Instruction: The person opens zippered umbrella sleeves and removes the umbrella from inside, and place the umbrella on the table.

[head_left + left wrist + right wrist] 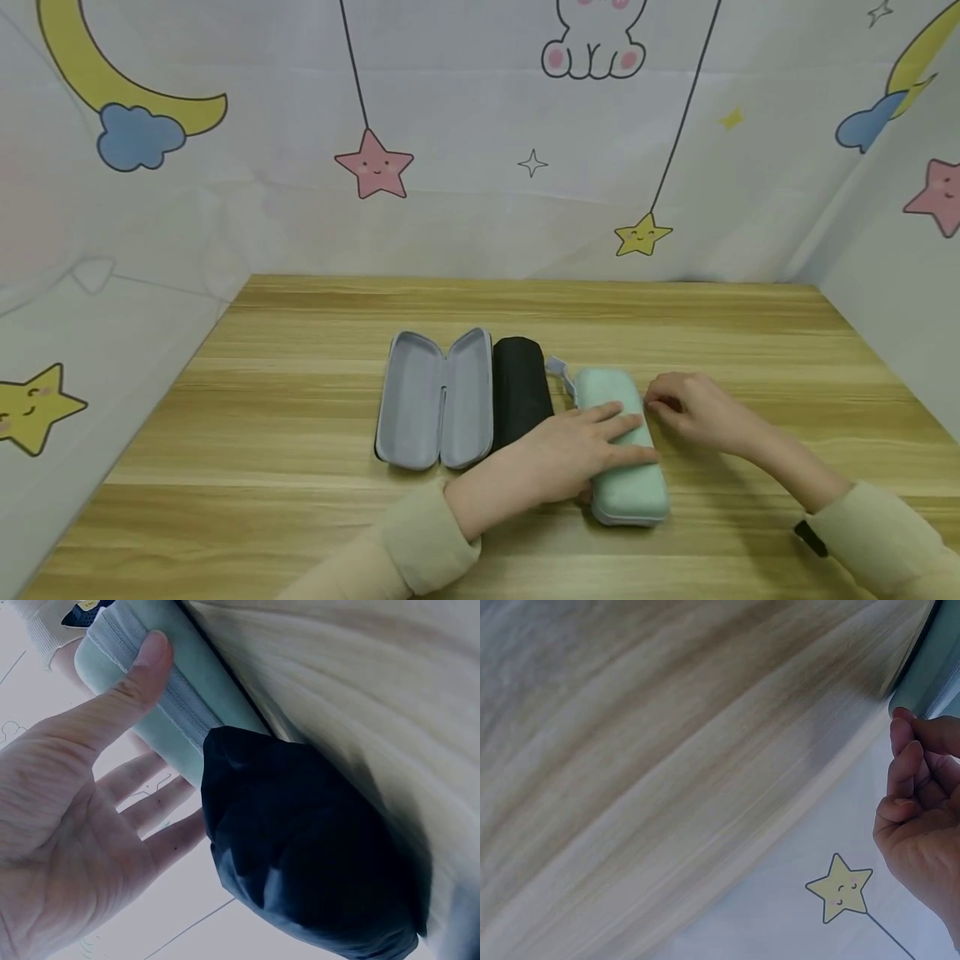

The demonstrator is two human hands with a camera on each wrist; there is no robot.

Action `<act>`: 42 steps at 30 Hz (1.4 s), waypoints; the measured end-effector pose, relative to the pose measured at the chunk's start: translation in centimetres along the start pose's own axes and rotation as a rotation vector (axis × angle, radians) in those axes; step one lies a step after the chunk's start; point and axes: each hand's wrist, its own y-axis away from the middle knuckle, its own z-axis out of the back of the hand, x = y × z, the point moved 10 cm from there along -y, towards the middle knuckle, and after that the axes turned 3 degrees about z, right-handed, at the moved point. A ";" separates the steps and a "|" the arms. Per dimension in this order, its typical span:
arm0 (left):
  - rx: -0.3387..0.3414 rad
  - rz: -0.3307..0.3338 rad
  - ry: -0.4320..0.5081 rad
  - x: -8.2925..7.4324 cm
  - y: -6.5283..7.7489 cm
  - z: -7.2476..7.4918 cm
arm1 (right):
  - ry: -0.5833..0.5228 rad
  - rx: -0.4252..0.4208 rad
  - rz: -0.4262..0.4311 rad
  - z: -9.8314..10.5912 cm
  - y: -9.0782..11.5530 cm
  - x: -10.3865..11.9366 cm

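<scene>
A mint-green zip case [630,492] with a grey zip band and a grey strap loop [558,368] lies on the table. My left hand [558,454] grips it, fingers across the top. In the left wrist view the thumb [150,656] presses on the grey zip band [187,705]. At the case's right side is my right hand [697,408], its fingers curled. The right wrist view has thumb and index fingertips together at the case's edge [919,682]; nothing shows between them. A black pouch-like item [519,387] lies left of the mint case, partly hidden by the left hand.
An opened case with a grey lining [408,400] lies beside the black item, on its left. The wooden table [247,417] meets white fabric walls [465,225] printed with stars, moons and clouds at the back and sides.
</scene>
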 end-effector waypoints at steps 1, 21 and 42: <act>-0.001 0.001 0.000 0.0 0.0 0.0 | -0.001 0.001 -0.002 0.0 0.0 0.0; 0.024 0.005 -0.010 0.0 0.0 -0.1 | -0.008 0.008 -0.002 0.1 0.6 0.4; 0.005 0.004 0.028 0.2 -0.1 -0.1 | -0.005 -0.022 0.060 0.2 1.0 1.3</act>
